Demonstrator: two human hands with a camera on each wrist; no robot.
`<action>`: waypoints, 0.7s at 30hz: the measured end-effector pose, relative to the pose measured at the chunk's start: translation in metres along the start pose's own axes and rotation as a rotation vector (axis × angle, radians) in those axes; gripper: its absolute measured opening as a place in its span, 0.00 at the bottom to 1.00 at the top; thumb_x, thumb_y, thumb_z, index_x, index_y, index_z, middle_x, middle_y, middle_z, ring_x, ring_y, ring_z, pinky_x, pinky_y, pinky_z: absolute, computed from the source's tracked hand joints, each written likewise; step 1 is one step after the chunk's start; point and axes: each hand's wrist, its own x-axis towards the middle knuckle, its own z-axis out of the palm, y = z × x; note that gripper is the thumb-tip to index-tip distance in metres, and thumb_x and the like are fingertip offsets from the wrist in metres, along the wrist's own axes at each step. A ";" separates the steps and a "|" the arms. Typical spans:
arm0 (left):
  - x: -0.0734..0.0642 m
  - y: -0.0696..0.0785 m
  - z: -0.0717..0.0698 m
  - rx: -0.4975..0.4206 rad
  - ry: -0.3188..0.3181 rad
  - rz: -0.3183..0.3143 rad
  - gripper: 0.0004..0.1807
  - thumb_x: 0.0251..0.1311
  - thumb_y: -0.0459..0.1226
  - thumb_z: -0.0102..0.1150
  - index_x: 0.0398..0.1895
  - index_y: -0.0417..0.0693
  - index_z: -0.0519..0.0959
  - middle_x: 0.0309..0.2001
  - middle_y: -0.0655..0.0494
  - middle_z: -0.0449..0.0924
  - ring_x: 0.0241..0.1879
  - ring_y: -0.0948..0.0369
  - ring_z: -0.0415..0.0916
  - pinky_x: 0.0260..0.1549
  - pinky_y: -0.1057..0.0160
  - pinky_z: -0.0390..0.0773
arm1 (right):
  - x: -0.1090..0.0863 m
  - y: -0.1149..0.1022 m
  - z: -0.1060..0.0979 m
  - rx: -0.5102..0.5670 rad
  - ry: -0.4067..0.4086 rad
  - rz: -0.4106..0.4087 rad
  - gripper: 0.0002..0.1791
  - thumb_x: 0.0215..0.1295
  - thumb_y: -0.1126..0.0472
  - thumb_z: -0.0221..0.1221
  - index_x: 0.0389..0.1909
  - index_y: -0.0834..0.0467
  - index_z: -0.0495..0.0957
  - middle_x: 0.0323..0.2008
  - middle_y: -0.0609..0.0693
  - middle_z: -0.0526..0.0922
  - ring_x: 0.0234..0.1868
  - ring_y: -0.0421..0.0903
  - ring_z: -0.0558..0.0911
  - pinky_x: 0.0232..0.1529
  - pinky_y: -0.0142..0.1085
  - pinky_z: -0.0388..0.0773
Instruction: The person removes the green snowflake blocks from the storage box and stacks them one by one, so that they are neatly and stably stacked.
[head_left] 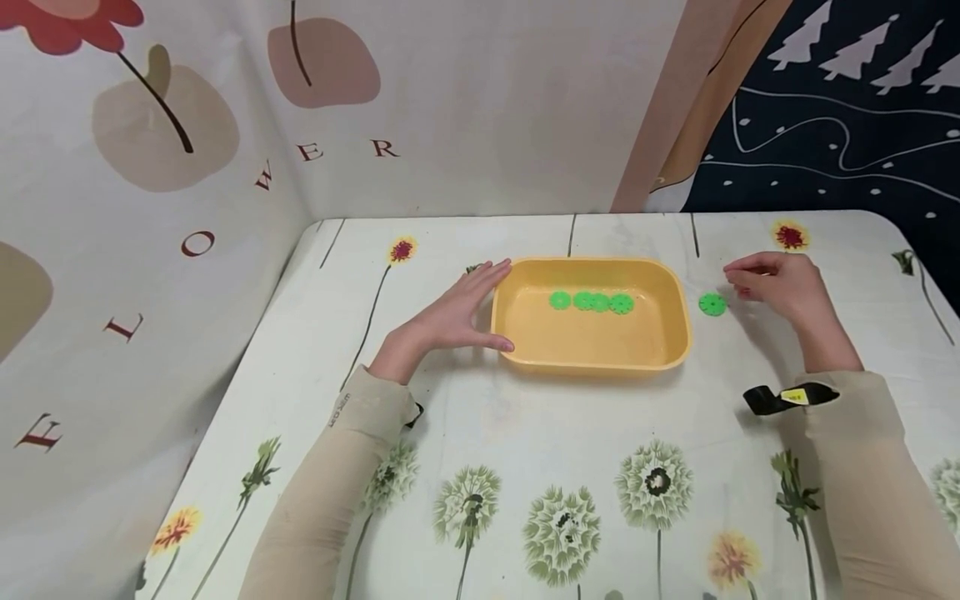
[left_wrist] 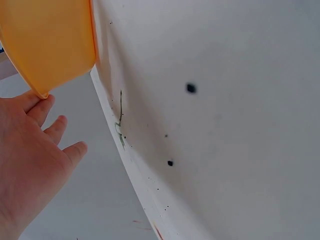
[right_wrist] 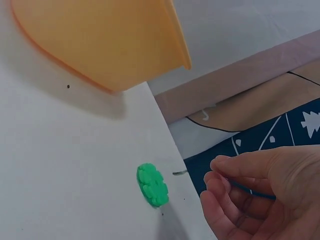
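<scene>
My left hand [head_left: 461,312] spans the left end of a yellow plastic tub [head_left: 592,357], its fingers straight and spread. Its thumb lies at the near left corner, and the fingertips touch the rim [left_wrist: 42,95] in the left wrist view. Inside the tub, several green notched plastic discs [head_left: 560,300] form a row. One more green disc [head_left: 712,304] lies on the tabletop, right of the tub. Beside that disc hovers my right hand [head_left: 783,285], fingers loosely bent, with nothing seen in it. The right wrist view shows a gap between this hand and the disc [right_wrist: 153,185].
A white flower-print cloth [head_left: 525,433] covers the table. Behind it hangs a pale printed curtain [head_left: 480,100], with a dark tree-patterned cloth [head_left: 847,158] at the far right. A black strap [head_left: 765,400] is at the right wrist.
</scene>
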 end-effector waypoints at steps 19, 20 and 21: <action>0.001 -0.001 0.000 -0.004 0.000 0.009 0.65 0.48 0.59 0.73 0.82 0.56 0.41 0.82 0.64 0.36 0.82 0.55 0.31 0.79 0.45 0.38 | -0.010 -0.030 0.003 -0.010 0.037 -0.129 0.20 0.72 0.53 0.58 0.55 0.64 0.80 0.48 0.57 0.81 0.28 0.27 0.77 0.31 0.15 0.76; 0.000 0.000 0.000 -0.005 0.000 0.010 0.65 0.48 0.59 0.73 0.82 0.56 0.41 0.82 0.64 0.36 0.82 0.55 0.31 0.79 0.45 0.38 | -0.012 -0.034 0.003 -0.018 0.039 -0.130 0.20 0.72 0.53 0.58 0.56 0.63 0.79 0.47 0.55 0.81 0.27 0.25 0.77 0.31 0.15 0.76; 0.000 0.000 0.000 -0.005 0.001 0.010 0.65 0.48 0.59 0.73 0.82 0.55 0.41 0.82 0.64 0.36 0.82 0.55 0.31 0.79 0.45 0.38 | -0.015 -0.038 0.003 -0.020 0.038 -0.132 0.20 0.72 0.53 0.58 0.56 0.63 0.79 0.45 0.50 0.82 0.27 0.24 0.76 0.31 0.14 0.76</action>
